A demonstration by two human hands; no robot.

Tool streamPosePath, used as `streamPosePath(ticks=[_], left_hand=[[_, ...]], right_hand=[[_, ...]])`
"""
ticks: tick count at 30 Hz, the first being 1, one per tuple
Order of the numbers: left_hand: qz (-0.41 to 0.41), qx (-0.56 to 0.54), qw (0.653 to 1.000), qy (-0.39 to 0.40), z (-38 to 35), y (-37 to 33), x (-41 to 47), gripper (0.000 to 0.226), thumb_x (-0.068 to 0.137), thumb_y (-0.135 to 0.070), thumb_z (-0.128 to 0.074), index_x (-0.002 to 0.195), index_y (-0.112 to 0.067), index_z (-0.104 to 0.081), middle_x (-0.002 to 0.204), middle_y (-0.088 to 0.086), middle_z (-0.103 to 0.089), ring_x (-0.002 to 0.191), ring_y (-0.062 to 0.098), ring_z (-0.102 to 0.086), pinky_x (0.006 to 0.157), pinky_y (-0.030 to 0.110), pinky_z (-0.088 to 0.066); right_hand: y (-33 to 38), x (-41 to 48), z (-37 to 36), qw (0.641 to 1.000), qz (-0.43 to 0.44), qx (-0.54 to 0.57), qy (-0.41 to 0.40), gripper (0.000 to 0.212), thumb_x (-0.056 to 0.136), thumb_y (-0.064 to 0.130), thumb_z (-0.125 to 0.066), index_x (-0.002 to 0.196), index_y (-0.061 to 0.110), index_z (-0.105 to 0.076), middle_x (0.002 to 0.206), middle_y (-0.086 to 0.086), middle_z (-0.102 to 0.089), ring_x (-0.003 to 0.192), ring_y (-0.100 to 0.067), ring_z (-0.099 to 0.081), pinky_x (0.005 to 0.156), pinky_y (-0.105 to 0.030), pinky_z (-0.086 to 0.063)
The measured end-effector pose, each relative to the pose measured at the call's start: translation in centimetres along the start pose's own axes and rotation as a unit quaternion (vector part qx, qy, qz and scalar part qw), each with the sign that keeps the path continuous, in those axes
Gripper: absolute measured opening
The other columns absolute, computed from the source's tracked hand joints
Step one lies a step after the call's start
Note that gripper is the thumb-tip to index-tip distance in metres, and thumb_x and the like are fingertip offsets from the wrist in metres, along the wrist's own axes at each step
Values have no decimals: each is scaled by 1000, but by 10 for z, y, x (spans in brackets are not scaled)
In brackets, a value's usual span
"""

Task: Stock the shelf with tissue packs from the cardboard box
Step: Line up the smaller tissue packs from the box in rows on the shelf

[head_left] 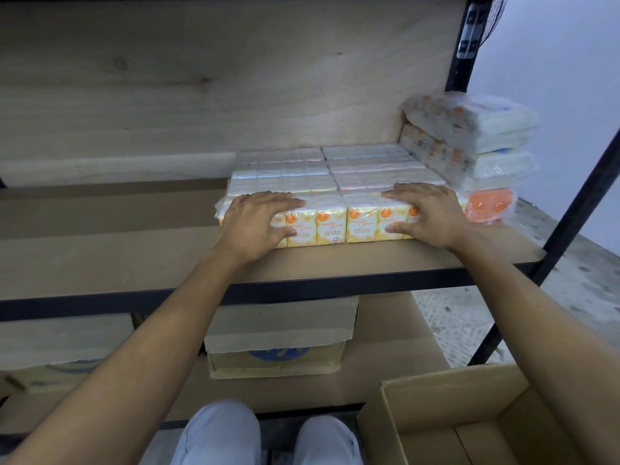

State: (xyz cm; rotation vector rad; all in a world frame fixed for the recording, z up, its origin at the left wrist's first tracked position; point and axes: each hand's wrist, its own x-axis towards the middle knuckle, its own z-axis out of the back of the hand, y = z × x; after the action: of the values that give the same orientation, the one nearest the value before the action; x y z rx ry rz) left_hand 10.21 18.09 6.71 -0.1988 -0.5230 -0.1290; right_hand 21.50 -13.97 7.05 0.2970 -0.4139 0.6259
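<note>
Risk: left hand (258, 223) and right hand (426, 216), fingers spread flat over the front row of tissue packs (335, 223) on the shelf (335, 263), gripping nothing; uneven push could skew it or shove back rows.

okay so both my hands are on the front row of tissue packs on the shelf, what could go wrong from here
Two things, probably. The front row of tissue packs sits near the shelf front edge, so drawing your left hand or right hand back carelessly might drag packs off. Also, the stack of bagged packs at the right end looks tilted and loosely piled; pushing the rows sideways into it could topple it.
</note>
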Motion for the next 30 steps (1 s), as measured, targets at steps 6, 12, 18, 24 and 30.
streamPosePath(ticks=[6, 12, 18, 24, 30], left_hand=[[8, 1, 999, 42, 6, -7, 0, 57, 85, -39, -66, 138, -38, -46, 147, -9, -44, 139, 18, -35, 114, 45, -25], [34, 1, 998, 62, 16, -20, -10, 57, 91, -39, -57, 144, -34, -37, 157, -3, -26, 147, 19, -18, 119, 46, -8], [26, -10, 1000, 1, 40, -22, -40, 51, 92, -39, -55, 141, -33, -43, 153, -3, -35, 144, 18, -25, 118, 44, -13], [31, -69, 996, -53, 54, -28, -93, 43, 91, -34, -57, 133, -31, -53, 145, -4, -46, 137, 18, -35, 114, 36, -17], [64, -104, 992, -14, 55, -24, -151, 43, 94, -35, -53, 137, -32, -48, 145, -4, -45, 134, 18, -36, 111, 36, -22]], right_hand=[[11, 3, 4, 999, -16, -25, 44, 71, 74, 48, -72, 138, 36, -43, 148, 1, -42, 139, -21, -32, 112, -49, -23], [37, -6, 11, 997, -54, -18, 53, 65, 80, 39, -69, 139, 31, -41, 151, -1, -37, 141, -23, -28, 114, -53, -17], [87, -30, 21, 999, -26, 42, 17, 55, 82, 37, -67, 134, 28, -49, 145, -2, -45, 134, -23, -39, 110, -47, -30], [164, -66, 10, 990, -10, 142, 7, 49, 85, 34, -65, 131, 28, -51, 142, 3, -49, 133, -19, -39, 110, -38, -34], [228, -106, -24, 981, 3, 190, 28, 50, 86, 33, -64, 133, 23, -51, 138, 2, -52, 129, -17, -43, 103, -25, -30]])
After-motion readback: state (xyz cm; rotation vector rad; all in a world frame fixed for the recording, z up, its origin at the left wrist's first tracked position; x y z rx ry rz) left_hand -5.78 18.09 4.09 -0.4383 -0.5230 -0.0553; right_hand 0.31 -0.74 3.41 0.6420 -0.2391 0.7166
